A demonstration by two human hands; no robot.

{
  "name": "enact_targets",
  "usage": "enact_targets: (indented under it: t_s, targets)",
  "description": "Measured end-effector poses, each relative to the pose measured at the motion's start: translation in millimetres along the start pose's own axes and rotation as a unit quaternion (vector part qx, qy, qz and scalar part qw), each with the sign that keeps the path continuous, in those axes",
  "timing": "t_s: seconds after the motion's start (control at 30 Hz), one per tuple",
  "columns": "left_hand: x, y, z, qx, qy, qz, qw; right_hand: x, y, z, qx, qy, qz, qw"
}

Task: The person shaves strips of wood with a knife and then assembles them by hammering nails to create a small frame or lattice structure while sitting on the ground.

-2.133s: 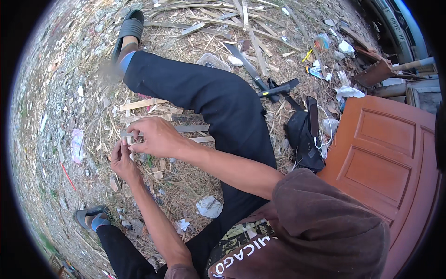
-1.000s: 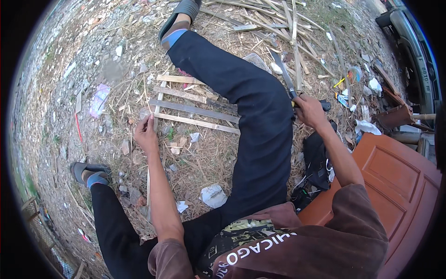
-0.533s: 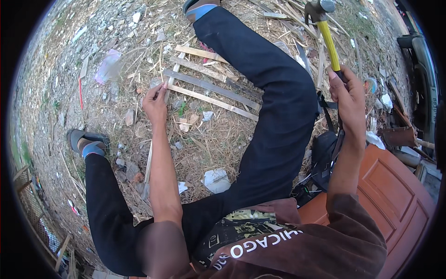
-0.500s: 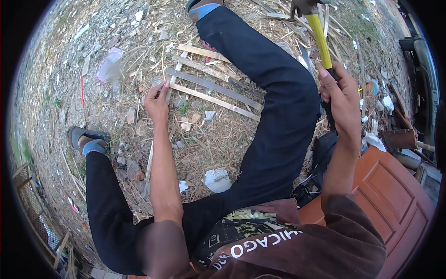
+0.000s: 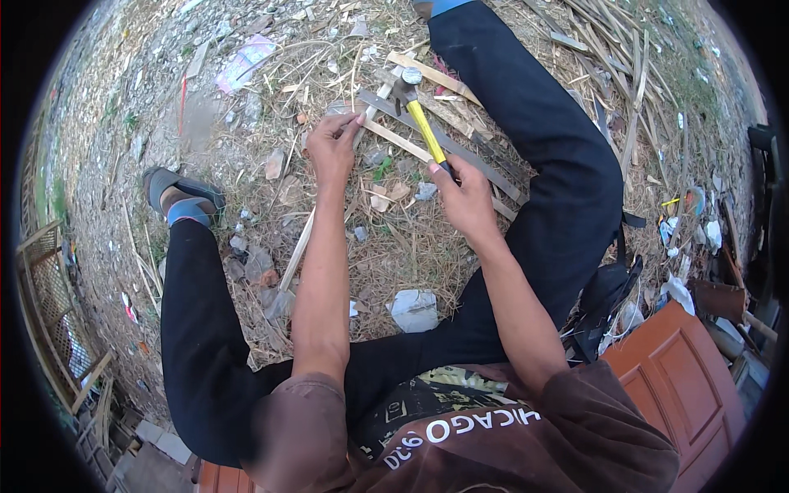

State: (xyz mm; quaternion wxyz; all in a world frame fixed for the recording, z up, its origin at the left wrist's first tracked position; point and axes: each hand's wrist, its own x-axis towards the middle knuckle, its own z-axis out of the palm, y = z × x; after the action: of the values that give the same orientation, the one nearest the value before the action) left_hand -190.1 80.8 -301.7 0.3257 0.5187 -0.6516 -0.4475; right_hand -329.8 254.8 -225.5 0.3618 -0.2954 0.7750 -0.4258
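My right hand [image 5: 468, 195] is closed around the black grip of a claw hammer [image 5: 426, 127] with a yellow handle. The hammer's metal head hangs over several thin wooden slats laid side by side. My left hand [image 5: 333, 149] is closed in a pinch where the near pale slat [image 5: 396, 137] meets a crosswise strip [image 5: 380, 98]. Whatever lies between its fingertips is too small to make out. Beyond the pale slat runs a grey slat [image 5: 486, 169], partly behind the hammer, and farther off another pale slat [image 5: 436, 77]. My right leg covers some of the slats' right ends.
Dry grass and rubble cover the ground between my legs, with a white block [image 5: 413, 311] near me. Loose wood strips [image 5: 629, 74] lie beyond my right knee. A brown panelled door [image 5: 686, 390] is at lower right, a black bag [image 5: 604, 304] beside it.
My right hand has brought the hammer down and leftward from the upper right to above the slats. My left hand keeps its pinch at the slat end. The view has shifted right.
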Motion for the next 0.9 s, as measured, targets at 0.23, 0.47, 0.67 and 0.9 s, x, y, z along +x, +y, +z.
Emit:
enact_targets:
  t_s: [0.23, 0.47, 0.67, 0.9]
  targets:
    - [-6.6, 9.5, 7.2, 0.035, 0.034, 0.039, 0.998, 1.2, 12.3, -3.7, 0.11, 0.035, 0.049, 0.992]
    - [-3.3, -1.4, 10.2, 0.018, 0.03, 0.03, 0.999, -1.8, -6.6, 0.1, -0.05, 0.02, -0.027, 0.998]
    - [-2.3, 1.5, 11.2, 0.017, 0.021, 0.013, 1.0, 5.3, -12.1, 18.2, -0.04, 0.015, -0.05, 0.998]
    - [-4.6, 2.3, 8.5, 0.038, 0.022, 0.029, 0.999, 7.8, -9.6, 17.0, -0.021, -0.004, 0.0, 1.0]
